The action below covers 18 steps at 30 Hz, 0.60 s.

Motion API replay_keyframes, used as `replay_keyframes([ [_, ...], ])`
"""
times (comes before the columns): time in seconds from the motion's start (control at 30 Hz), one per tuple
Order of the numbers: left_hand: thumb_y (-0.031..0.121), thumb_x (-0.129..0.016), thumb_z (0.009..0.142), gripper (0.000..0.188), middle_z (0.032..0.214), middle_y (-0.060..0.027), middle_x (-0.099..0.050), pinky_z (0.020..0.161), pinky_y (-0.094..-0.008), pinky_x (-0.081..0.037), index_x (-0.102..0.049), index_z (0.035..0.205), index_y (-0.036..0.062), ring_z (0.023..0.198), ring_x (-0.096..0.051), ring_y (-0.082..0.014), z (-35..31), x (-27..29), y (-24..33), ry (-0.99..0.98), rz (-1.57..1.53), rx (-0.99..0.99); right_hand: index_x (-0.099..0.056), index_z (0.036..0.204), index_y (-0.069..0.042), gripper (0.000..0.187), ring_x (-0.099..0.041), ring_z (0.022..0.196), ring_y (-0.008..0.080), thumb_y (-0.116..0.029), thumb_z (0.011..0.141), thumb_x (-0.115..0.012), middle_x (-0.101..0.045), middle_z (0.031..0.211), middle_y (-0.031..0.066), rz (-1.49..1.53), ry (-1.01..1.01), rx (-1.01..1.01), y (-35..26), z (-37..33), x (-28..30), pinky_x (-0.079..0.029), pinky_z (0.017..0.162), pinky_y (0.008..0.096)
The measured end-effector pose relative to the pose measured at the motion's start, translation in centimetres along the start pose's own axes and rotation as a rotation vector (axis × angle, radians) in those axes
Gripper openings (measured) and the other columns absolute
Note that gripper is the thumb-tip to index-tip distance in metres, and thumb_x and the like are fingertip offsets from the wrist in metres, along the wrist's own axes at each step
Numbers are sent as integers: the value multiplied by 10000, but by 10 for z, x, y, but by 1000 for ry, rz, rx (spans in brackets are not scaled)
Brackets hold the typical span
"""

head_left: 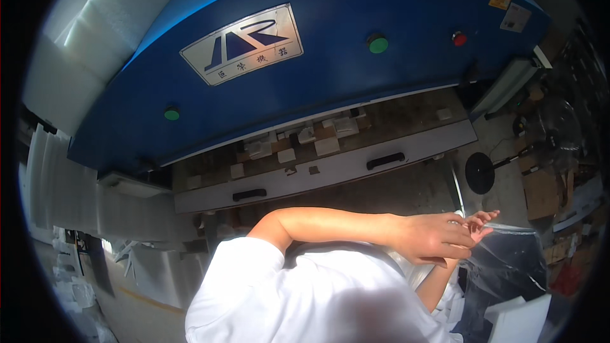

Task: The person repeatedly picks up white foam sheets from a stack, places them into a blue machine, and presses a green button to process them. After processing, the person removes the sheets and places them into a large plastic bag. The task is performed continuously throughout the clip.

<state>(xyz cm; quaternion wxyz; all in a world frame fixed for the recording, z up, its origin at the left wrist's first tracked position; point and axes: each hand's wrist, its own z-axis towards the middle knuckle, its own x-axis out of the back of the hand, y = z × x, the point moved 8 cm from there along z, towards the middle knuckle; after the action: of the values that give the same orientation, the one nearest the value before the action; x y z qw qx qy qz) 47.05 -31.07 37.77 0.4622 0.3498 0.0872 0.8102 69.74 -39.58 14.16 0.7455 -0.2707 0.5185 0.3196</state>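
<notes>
My left arm reaches across my body to the right. My left hand (438,239) is closed, its bent fingers lying over the wrist and heel of my right hand. My right hand (481,222) is turned partly palm up, its fingers stretched out and apart, with nothing seen in it. Part of the right palm is hidden behind the left fingers. Just beyond and below both hands is a clear plastic bag (508,257). White foam pieces (518,319) are beside it, near my right side.
In front stands a blue machine (330,44) with green buttons (377,43) and a red button (459,39). Under it, a board with black handles (386,161) bears several small foam blocks (327,146). White foam sheets (105,25) stand at left; a round black base (480,173) lies right.
</notes>
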Motion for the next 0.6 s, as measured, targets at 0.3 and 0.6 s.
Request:
replay_keyframes([
  [0.3,175,-764,805,543,1366,-223,-517,1096,-547,-342,-562,1281,10,1302,-468,-420,-39,314,131,247,1710,303,-382,1450,-37,672,-600,1078,289,-507,985,-499,-586,1270,201,-347,215,-362,71,-20,47,-523,918,421],
  [0.6,562,-727,780,728,1564,-130,-316,1092,-719,-121,-564,1350,138,1454,-148,-472,-93,619,290,582,2490,1381,-437,1398,-4,585,-617,1070,300,-450,1021,-447,-588,1280,199,-355,158,-605,137,42,40,-529,902,432],
])
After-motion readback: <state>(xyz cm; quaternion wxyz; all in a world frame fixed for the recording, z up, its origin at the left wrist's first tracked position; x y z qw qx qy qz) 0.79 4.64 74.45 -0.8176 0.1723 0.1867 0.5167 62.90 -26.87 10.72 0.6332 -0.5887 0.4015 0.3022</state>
